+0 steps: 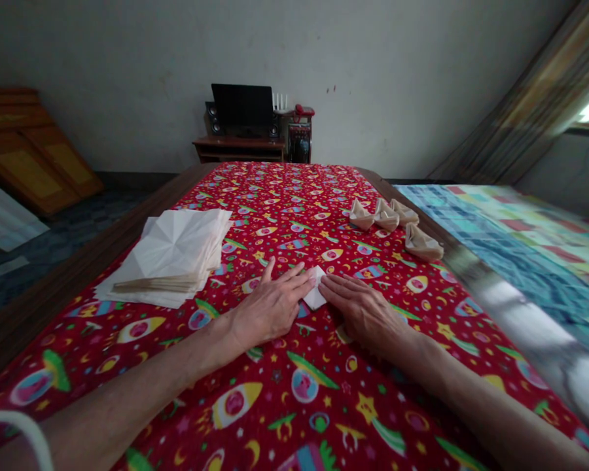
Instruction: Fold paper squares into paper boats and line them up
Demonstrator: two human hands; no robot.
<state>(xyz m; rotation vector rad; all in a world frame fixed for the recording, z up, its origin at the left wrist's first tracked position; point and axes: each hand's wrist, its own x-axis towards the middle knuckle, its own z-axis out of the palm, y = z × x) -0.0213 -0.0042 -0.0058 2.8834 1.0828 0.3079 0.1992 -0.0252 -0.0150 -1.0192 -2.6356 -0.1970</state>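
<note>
A small folded piece of white paper [315,297] lies flat on the red patterned cloth [294,366], between my hands. My left hand [275,302] rests with outstretched fingers, their tips pressing on the paper's left edge. From the other side, my right hand [360,302] lays its straight fingers flat on the paper's right edge. Neither hand grips it. To the left sits a stack of creased white paper sheets [174,245]. Several folded paper boats [387,214] stand at the right, beyond my right hand.
A wooden table edge [454,278] borders the cloth. Against the far wall stands a monitor [243,108] on a small desk [240,147], with a red telephone [304,111] beside it. A wooden cabinet [34,157] is at the left, a bed [510,242] at the right.
</note>
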